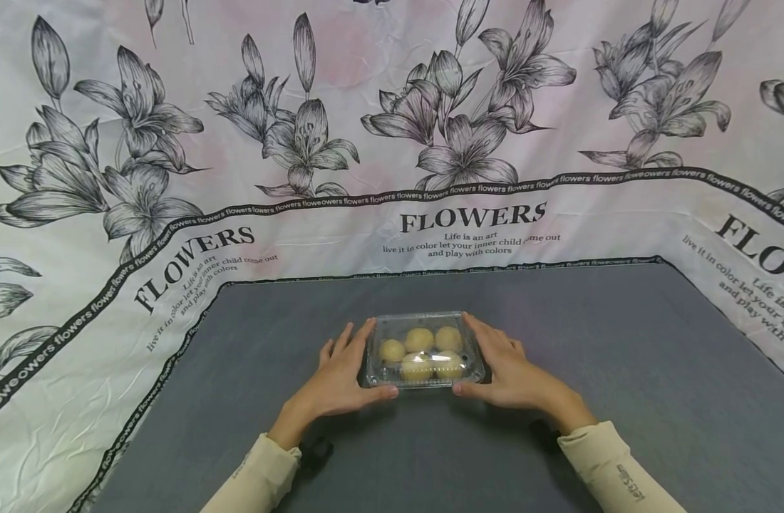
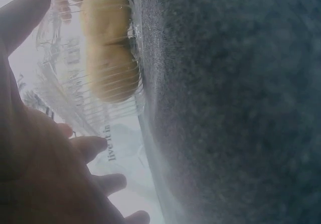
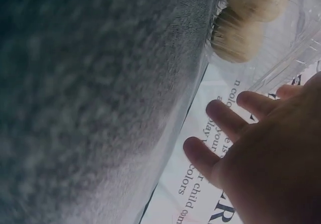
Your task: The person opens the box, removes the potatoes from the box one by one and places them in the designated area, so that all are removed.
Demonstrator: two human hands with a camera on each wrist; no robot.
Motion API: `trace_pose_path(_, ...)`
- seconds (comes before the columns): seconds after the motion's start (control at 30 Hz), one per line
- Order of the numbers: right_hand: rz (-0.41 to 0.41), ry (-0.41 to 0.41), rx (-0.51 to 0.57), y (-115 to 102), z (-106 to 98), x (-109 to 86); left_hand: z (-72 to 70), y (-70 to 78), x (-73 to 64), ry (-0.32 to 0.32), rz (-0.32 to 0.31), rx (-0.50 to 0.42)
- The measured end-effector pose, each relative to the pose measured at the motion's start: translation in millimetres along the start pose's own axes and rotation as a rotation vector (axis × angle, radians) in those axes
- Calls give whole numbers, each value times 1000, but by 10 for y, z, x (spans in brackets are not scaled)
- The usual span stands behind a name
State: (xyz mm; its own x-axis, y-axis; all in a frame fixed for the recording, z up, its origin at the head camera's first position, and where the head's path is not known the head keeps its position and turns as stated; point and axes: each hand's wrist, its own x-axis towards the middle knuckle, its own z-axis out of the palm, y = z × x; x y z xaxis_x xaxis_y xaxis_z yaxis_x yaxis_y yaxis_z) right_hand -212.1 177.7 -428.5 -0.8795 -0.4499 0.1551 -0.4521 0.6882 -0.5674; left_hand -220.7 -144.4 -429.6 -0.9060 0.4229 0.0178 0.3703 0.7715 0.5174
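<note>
A clear plastic clamshell box (image 1: 384,330) sits on the grey table in the middle of the head view, its lid down. Several round, pale yellow pieces (image 1: 420,339) show through the plastic; their exact kind I cannot tell. My left hand (image 1: 341,381) grips the box's left side, thumb at the front corner and index finger along the side toward the back. The right hand (image 1: 514,374) holds the opposite side the same way. In the left wrist view, the other left fingers (image 2: 93,146) spread beyond the box. The right fingers (image 3: 225,121) also fan out in the right wrist view.
The grey tabletop (image 1: 238,342) extends around the box. A white cloth (image 1: 341,242) printed with flowers and lettering hangs behind the table and along both sides. Beige sleeves (image 1: 264,467) cover the forearms, and dark straps or devices show under the wrists.
</note>
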Motion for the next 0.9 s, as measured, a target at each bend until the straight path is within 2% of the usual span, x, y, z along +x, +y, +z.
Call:
trace_pose_path(0.43, 25, -21, -3, -15, 44, -13, 25, -9, 10, 15, 26, -30)
trace_pose_path(0.9, 9, 20, -18, 19, 20, -4, 6, -16, 17, 41, 22, -76)
